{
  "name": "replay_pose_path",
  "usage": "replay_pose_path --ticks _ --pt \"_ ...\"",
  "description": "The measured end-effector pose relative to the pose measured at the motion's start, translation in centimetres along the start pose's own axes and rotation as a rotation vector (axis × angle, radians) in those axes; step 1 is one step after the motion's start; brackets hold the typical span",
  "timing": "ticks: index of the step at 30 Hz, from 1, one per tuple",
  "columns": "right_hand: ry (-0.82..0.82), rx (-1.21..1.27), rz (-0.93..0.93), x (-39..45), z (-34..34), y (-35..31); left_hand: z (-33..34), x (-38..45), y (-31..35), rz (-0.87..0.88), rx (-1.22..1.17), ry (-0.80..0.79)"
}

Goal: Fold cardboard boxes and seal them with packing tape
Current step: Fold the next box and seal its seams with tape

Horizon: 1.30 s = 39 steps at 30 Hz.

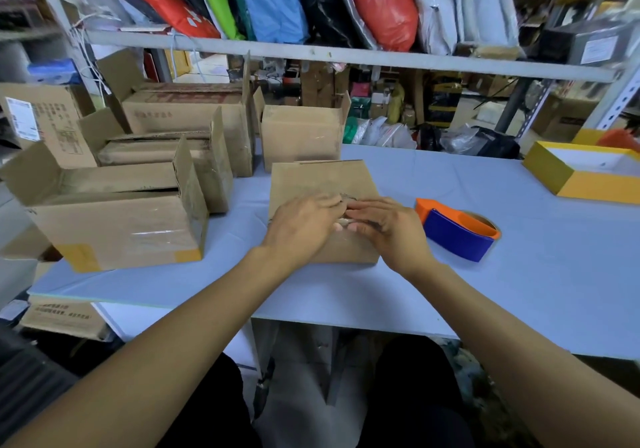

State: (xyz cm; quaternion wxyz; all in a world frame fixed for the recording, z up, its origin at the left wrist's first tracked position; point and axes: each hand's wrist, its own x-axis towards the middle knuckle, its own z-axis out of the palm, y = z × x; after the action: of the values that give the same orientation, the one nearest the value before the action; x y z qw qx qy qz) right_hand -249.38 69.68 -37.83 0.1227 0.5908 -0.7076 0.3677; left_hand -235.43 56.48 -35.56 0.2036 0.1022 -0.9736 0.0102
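The cardboard box (322,184) is laid on the pale blue table (485,274), close to the near edge and roughly in the middle of the view, its closed flaps facing up. Both hands are pressed flat on its top. The left hand (304,225) and the right hand (384,229) are set side by side with fingers straight and fingertips meeting over the centre seam — nothing is pinched or gripped. A glossy strip can be made out under the fingers, though whether it is tape cannot be told for certain.

Just to the right of the box, apart from it, an orange and blue tape dispenser (457,231) is rested on the table. To the left, several open boxes (114,232) are stood in a group, flaps upright, one of them marked by yellow corners. Another open box (301,135) is placed directly behind the one being pressed. At the far right edge a yellow tray (571,184) with a white inside is seen. Above the table — on a grey shelf (311,54) — coloured bags (381,0) are stacked leaning.
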Motion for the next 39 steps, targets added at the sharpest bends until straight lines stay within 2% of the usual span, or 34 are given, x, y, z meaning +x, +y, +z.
replay_pose_path --ticks 5,8,11,14,16,17,19,21,23,26,28,30,32,34,36,37,39 --pt "0.059 0.073 0.017 -0.3 0.6 -0.5 1.8 -1.4 -0.2 0.033 -0.027 0.282" --pt "0.044 0.112 0.019 -0.4 0.4 -0.4 1.5 -1.5 -0.2 0.023 -0.020 0.299" --pt "0.028 0.103 0.026 -0.4 -0.1 -0.2 0.4 -2.1 -0.5 -0.068 0.047 0.179" --pt "0.028 0.130 0.051 -0.6 -0.3 -0.1 -1.0 -2.9 -1.4 -0.378 0.101 -0.034" --pt "0.016 0.133 0.063 -0.7 -0.3 -0.3 -1.6 -3.2 -2.2 -0.547 -0.111 -0.147" --pt "0.014 0.082 0.028 -0.7 -0.3 -0.5 -1.8 -3.2 -2.5 -0.580 -0.243 -0.147" --pt "0.006 -0.108 -0.103 -0.6 0.1 -0.9 -2.0 -3.0 -2.3 -0.554 -0.345 -0.086" --pt "-0.022 -0.354 -0.167 -0.7 0.5 -1.3 -2.2 -2.7 -1.7 -0.530 -0.368 0.040" --pt "-0.056 -0.502 -0.121 -0.9 0.9 -2.0 -3.0 -2.1 -0.7 -0.513 -0.417 0.181" --pt "0.022 -0.562 -0.039 -0.5 0.9 -2.9 -5.1 -1.1 0.7 -0.397 -0.492 0.341" --pt "0.078 -0.463 0.068 0.3 0.3 -2.8 -6.2 -1.0 1.1 -0.252 -0.563 0.416" --pt "0.078 -0.135 0.246 0.9 -0.7 -2.2 -6.8 -1.1 0.6 -0.199 -0.579 0.494" --pt "0.097 0.345 0.368 1.4 -2.0 -2.0 -6.9 -1.3 -0.8 -0.322 -0.517 0.516" --pt "0.081 0.656 0.407 1.5 -3.0 -2.5 -6.2 -1.2 -2.6 -0.565 -0.584 0.392" --pt "0.023 0.751 0.425 1.2 -3.0 -2.4 -4.6 -0.9 -4.2 -0.747 -0.782 0.217" --pt "-0.001 0.742 0.438 1.1 -2.8 -2.2 -3.7 -0.8 -4.8 -0.782 -0.879 0.160" --pt "0.032 0.567 0.463 1.1 -1.9 -1.5 -1.9 -0.7 -5.5 -0.776 -0.916 0.131"
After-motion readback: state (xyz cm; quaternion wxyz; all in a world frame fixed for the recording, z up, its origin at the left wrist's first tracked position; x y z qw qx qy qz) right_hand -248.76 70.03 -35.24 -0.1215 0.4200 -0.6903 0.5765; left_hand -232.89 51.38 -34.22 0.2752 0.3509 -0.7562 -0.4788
